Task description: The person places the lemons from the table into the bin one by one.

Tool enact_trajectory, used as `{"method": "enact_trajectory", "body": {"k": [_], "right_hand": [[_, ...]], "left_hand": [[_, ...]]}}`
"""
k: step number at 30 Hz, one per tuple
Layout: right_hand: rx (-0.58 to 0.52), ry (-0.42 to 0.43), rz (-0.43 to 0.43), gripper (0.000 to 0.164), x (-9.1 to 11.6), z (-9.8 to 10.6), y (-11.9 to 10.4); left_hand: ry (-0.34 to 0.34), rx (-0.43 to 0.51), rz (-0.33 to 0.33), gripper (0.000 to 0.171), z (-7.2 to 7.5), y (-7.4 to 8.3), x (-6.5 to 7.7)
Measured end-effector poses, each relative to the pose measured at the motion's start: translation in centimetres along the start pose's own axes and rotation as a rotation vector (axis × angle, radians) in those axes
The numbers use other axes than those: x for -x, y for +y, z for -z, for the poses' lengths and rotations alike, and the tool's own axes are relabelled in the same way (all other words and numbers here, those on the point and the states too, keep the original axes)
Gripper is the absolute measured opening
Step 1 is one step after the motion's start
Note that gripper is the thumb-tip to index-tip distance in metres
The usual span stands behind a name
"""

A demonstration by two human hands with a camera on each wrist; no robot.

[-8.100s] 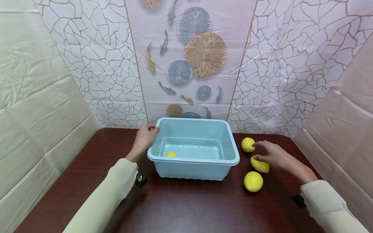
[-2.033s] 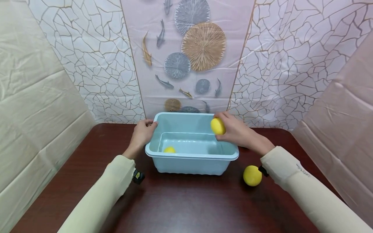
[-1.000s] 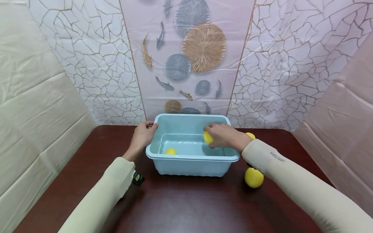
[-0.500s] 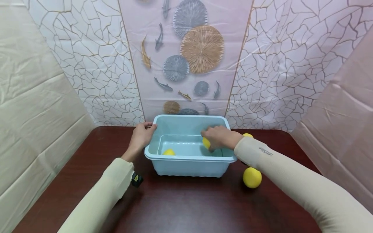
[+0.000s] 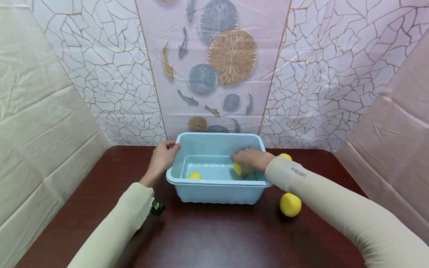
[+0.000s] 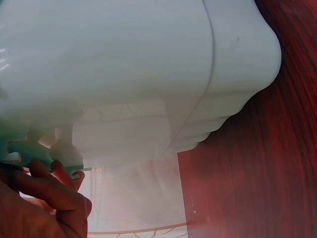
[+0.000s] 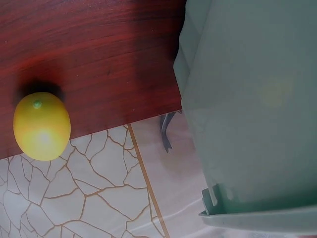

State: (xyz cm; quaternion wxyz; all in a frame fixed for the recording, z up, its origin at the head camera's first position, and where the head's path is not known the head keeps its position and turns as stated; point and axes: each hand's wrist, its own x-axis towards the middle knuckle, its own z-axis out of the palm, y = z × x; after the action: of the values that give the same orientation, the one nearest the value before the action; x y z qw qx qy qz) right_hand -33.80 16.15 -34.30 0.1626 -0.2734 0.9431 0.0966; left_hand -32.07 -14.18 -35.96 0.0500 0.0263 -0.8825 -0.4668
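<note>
A light blue plastic basin [image 5: 214, 191] stands on the table. My left hand [image 5: 162, 158] grips its left rim, fingers outside and thumb over the edge; in the left wrist view the curled fingers [image 6: 59, 196] show beside the basin wall [image 6: 124, 59]. Inside the basin, near its right wall, my right hand [image 5: 249, 160] holds a lemon [image 5: 237, 168], mostly covered by the fingers. Another yellow fruit [image 5: 194, 175] lies at the basin's front left, partly hidden by the rim. The right hand is out of sight in the right wrist view, behind the basin wall [image 7: 257, 99].
Right of the basin, a round yellow fruit [image 5: 290, 204] lies in front and a lemon [image 5: 285, 156] behind, partly covered by the right sleeve. That back lemon [image 7: 42, 126] shows whole in the right wrist view. Patterned cloth [image 5: 231, 56] hangs behind the dark red table [image 5: 207, 238].
Earlier the right hand reached over the fruits beside the basin. It then carried a lemon over the right rim and lowered it inside. The left hand has stayed on the left rim.
</note>
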Motion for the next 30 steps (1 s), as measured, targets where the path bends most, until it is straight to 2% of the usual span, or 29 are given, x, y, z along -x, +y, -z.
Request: {"method": "enact_trajectory", "body": {"k": [8, 17, 24, 30], "right_hand": [[-0.029, -0.029, -0.007, 0.072, -0.03, 0.13, -0.26], [-0.065, -0.061, -0.034, 0.069, -0.36, -0.1, -0.29], [-0.065, -0.036, -0.013, 0.066, -0.22, -0.17, -0.11], [0.027, 0.037, 0.03, 0.051, 0.27, -0.12, 0.01]], "left_hand": [[-0.016, 0.012, 0.017, 0.051, 0.16, -0.13, 0.1], [0.01, -0.001, 0.013, 0.049, 0.06, -0.35, -0.03], [0.01, -0.006, 0.016, 0.049, 0.03, -0.13, 0.04], [0.017, -0.004, 0.01, 0.048, -0.06, 0.22, 0.07]]}}
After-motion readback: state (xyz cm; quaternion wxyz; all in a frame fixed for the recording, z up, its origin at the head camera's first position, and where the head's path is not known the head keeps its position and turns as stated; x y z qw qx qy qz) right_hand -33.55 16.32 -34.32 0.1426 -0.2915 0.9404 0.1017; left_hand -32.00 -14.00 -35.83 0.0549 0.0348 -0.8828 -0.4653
